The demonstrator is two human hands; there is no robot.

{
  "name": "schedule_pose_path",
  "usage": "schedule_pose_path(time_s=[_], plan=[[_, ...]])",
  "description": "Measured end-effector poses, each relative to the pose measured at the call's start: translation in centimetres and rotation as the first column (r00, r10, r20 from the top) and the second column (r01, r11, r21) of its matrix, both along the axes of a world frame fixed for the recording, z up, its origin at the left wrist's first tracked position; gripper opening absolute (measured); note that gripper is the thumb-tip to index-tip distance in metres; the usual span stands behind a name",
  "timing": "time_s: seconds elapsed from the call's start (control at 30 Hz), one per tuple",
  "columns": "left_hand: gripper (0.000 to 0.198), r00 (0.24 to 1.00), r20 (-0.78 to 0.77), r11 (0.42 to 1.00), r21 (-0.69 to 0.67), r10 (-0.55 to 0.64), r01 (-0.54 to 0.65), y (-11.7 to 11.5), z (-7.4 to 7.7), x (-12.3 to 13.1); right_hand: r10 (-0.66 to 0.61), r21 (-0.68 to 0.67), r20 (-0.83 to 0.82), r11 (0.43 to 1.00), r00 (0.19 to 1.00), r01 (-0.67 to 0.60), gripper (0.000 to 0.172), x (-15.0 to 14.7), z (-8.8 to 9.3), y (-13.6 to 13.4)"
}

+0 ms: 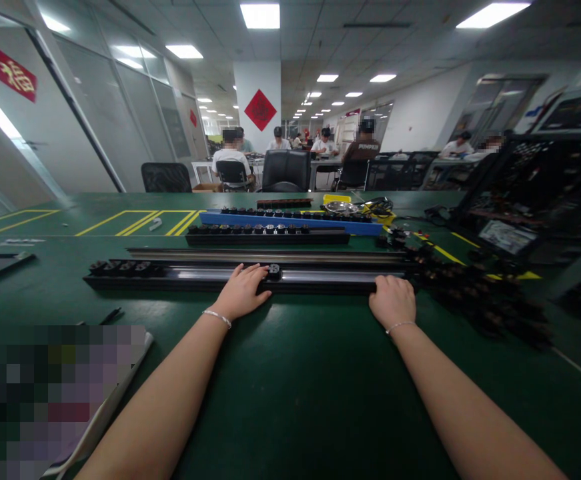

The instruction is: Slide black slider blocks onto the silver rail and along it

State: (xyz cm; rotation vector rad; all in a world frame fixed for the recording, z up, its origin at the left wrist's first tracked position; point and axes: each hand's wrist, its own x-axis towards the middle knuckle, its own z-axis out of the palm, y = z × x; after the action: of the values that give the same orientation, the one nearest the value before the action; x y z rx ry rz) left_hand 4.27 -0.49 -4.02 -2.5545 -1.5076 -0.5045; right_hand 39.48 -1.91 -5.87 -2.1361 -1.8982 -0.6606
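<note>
A long black rail point(320, 277) lies across the green table point(295, 373) in front of me. Several small black round parts point(120, 267) sit in its left end. My left hand point(243, 291) rests on the rail's middle, fingers stretched forward and touching one small black part point(273, 271) on the rail. My right hand point(393, 301) is curled over the rail's right end, fingers bent down on it. A bracelet is on each wrist.
Behind the rail lie a bare metal rail point(270, 254), a black rail full of parts point(267, 232) and a blue rail point(290, 217). A heap of loose black parts point(475, 293) lies right. A black crate point(535, 193) stands far right. People sit at distant desks.
</note>
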Motion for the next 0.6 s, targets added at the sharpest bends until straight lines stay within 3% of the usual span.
schedule_pose_path(time_s=[0.6], plan=[[0.05, 0.999, -0.023, 1.0, -0.009, -0.022, 0.022, -0.26, -0.08, 0.78, 0.023, 0.005, -0.025, 1.0, 0.999, -0.023, 0.018, 0.13, -0.06, 0.05]])
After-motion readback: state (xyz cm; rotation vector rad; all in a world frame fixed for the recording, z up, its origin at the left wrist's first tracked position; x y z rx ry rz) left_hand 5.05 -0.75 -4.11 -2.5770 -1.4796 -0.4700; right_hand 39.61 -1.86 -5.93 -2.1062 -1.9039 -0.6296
